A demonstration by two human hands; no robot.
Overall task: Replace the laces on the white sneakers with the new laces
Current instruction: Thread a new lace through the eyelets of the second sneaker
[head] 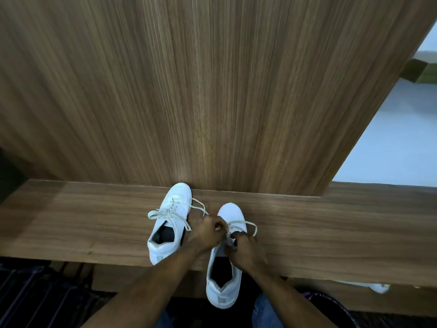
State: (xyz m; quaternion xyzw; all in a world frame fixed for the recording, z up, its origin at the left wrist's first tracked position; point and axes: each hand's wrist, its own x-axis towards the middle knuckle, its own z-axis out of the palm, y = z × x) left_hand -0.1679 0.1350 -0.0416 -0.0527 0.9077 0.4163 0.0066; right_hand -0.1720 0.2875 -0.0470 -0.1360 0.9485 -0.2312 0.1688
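Observation:
Two white sneakers stand on a narrow wooden shelf [331,228], toes toward the wall panel. The left sneaker [169,221] is laced, its off-white lace [156,214] tied in a loose bow with ends trailing right. The right sneaker [223,280] overhangs the shelf's front edge with its heel. My left hand [208,233] pinches this shoe's lace near the upper eyelets. My right hand [246,249] grips the lace at the tongue, right beside it. A loop of that lace [250,226] sticks out to the right. The eyelets are hidden under my hands.
A tall wood-grain panel [212,91] rises directly behind the shelf. To the right is a pale wall [390,138]. Below the shelf are dark floor, my jeans [264,311] and a white object [378,287] partly tucked under the shelf.

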